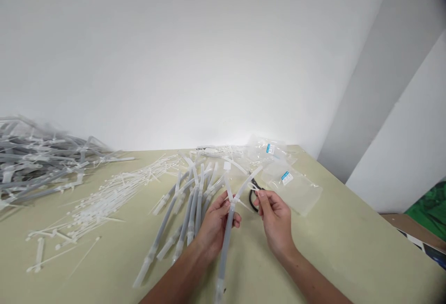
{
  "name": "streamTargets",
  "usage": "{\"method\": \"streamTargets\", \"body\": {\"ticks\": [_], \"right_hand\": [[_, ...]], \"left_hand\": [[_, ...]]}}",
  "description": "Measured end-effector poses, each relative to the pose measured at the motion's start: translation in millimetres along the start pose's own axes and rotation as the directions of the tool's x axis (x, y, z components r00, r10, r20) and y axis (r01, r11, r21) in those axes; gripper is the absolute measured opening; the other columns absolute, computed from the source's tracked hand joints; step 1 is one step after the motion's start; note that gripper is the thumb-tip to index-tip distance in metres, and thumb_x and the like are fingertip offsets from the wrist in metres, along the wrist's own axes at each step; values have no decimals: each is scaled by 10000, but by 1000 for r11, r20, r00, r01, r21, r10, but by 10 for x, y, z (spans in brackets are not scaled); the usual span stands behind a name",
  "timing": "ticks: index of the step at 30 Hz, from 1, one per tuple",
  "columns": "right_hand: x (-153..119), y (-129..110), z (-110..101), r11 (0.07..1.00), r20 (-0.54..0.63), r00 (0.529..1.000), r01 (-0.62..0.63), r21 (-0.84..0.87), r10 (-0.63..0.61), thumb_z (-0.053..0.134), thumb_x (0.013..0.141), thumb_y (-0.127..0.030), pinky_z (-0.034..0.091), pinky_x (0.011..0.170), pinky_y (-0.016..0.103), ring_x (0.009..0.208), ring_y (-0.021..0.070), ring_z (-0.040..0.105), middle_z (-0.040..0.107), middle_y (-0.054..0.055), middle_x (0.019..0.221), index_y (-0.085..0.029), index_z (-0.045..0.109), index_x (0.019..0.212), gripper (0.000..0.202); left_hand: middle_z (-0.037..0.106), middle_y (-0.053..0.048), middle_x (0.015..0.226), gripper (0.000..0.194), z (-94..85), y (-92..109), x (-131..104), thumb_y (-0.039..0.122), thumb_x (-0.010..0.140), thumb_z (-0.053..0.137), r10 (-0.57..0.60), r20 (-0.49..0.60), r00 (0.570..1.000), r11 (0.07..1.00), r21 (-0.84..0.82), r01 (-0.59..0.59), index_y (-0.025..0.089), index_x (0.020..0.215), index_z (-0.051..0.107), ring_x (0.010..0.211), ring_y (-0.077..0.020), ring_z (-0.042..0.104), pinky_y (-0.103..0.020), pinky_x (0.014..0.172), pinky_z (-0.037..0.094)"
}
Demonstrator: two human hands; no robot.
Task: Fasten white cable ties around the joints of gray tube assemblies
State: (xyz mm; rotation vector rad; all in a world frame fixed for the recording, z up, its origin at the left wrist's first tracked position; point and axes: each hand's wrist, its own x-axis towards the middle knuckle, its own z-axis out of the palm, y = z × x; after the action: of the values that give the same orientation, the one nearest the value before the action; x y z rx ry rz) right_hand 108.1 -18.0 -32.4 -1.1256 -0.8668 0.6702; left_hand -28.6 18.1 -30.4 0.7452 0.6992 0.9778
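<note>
Fastening seemingly unfinished: Y-branched tube (227, 234) in left grip (216, 223), cable-tie loop (253, 188) pinched in right grip (276, 220); loose ties (99, 209) at nine o'clock from both.

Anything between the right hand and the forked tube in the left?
Nothing visible blocks the right hand from the forked tube; only a thin white strip pokes into the gap. The black handles lie beyond.

Soft light; upper-right corner dark; tube pile (38, 158) seemingly blurred.
</note>
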Motion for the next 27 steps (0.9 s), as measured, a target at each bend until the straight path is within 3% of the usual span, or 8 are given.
{"method": "streamTargets", "body": {"ticks": [5,8,11,13,18,24,27], "right_hand": [[-96,51,62,999,116,993,-22,-28,25,589,817,-400,401,559,248,596,138,501,582,-7,655,-193,609,762,215],[-153,74,123,995,204,977,-76,58,63,571,831,-387,420,561,262,572,141,516,579,-9,641,-194,597,783,200],[-204,100,183,976,293,952,-138,171,84,540,851,-382,436,551,277,567,152,524,574,-6,636,-192,586,837,196],[-225,121,210,968,296,951,-153,199,89,540,851,-385,441,536,277,573,154,521,566,-4,643,-190,577,843,198],[-243,178,220,979,263,959,-146,141,105,524,861,-401,428,488,256,509,133,499,527,-28,598,-198,529,773,221],[-260,243,195,995,240,965,-101,-16,102,515,852,-439,368,398,229,436,123,466,474,-53,534,-203,516,748,258],[-268,235,194,995,265,961,-54,-84,75,509,852,-439,369,391,226,437,125,473,490,-48,540,-201,535,752,259]], "left_hand": [[611,-31,728,244,-8,-31,1,181,806,574,-71,16,997,997,7,71,119,1041,574,552,-104,575,-222,537,455],[623,-46,746,219,2,-54,0,190,799,588,-64,14,998,998,28,63,107,1000,570,554,-96,564,-214,540,441],[622,-30,686,215,29,-76,-24,216,790,598,-13,-66,998,999,42,16,141,978,526,542,-116,565,-228,525,430],[616,-13,662,179,53,-84,-49,248,785,605,25,-99,995,999,37,-21,173,905,496,536,-126,567,-233,511,419],[567,11,632,191,116,-95,-105,323,777,624,70,-16,997,993,92,-68,162,757,522,536,-101,529,-204,479,379],[579,-11,630,353,131,-163,-123,466,744,635,134,-11,991,943,309,-124,123,825,648,507,-101,474,-208,435,357],[601,-22,647,395,114,-170,-138,494,728,638,123,-17,992,937,330,-111,124,860,682,506,-102,469,-206,428,343]]}}
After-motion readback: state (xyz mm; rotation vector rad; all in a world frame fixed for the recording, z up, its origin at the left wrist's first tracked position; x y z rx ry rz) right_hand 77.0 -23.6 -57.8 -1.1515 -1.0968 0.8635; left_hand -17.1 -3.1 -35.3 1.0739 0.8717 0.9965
